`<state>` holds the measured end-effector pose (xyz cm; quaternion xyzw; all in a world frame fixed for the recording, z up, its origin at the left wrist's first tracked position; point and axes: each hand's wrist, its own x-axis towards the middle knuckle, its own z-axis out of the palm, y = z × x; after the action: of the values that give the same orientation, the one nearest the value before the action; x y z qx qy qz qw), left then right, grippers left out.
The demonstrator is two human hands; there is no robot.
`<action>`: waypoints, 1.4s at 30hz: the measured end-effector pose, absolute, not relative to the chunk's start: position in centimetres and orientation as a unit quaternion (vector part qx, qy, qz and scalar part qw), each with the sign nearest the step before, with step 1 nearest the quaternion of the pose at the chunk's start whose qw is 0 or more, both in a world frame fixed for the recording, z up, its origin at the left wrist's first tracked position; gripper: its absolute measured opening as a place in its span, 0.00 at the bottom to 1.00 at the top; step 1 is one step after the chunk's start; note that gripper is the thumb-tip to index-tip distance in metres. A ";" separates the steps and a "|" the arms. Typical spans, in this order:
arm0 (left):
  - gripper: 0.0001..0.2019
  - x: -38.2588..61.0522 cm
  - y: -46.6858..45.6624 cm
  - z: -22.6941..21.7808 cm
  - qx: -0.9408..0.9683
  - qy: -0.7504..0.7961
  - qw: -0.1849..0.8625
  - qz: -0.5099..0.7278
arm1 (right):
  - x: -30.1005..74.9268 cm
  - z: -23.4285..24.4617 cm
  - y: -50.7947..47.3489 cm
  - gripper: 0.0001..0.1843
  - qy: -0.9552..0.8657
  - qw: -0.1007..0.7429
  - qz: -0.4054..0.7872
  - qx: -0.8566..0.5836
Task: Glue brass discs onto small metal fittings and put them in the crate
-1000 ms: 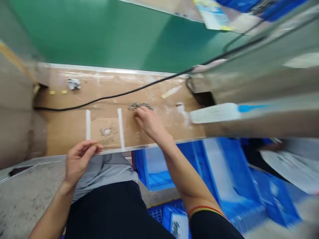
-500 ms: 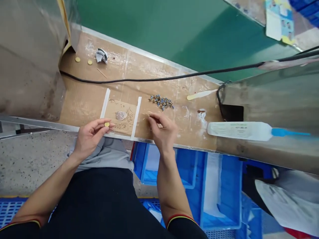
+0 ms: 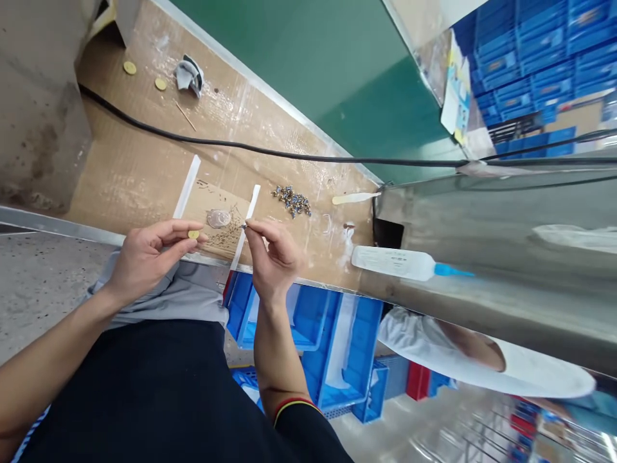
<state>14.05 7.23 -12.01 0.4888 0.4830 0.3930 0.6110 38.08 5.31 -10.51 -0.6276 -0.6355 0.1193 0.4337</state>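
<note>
My left hand point(image 3: 144, 257) pinches a small yellow disc point(image 3: 193, 235) between thumb and forefinger, just above the bench's metal front edge. My right hand point(image 3: 270, 257) is closed in a pinch on a tiny metal part point(image 3: 243, 226) held near the right white strip point(image 3: 245, 224). Between the two white strips lies a brown card point(image 3: 219, 222) with a clear blob point(image 3: 219, 218) and small dark specks. A pile of small metal parts point(image 3: 292, 200) sits on the bench just beyond my right hand.
A black cable point(image 3: 193, 138) crosses the cardboard-covered bench point(image 3: 135, 173). Two yellow discs point(image 3: 144, 75) and a crumpled scrap point(image 3: 187, 74) lie at the far left. A glue bottle with a blue tip point(image 3: 400, 263) and a wooden stick point(image 3: 354, 198) lie right. Blue crates point(image 3: 308, 328) stand below.
My right hand left the pile of metal parts and came toward my left hand with a tiny part pinched. My left hand keeps the yellow disc. The view swung leftward.
</note>
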 end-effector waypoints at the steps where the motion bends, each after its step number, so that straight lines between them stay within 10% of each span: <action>1: 0.18 13.9 7.1 -12.1 0.497 0.481 0.609 0.389 | 37.9 -10.7 5.5 0.07 -0.635 0.438 0.125 -0.624; 42: 0.12 12.9 7.7 -12.6 0.540 0.411 0.621 0.392 | 37.2 -11.3 6.4 0.13 -0.679 0.443 0.101 -0.576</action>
<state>12.95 7.67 -12.58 0.5399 0.4110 0.3921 0.6212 37.25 6.37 -11.30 -0.5757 -0.6794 0.1014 0.4435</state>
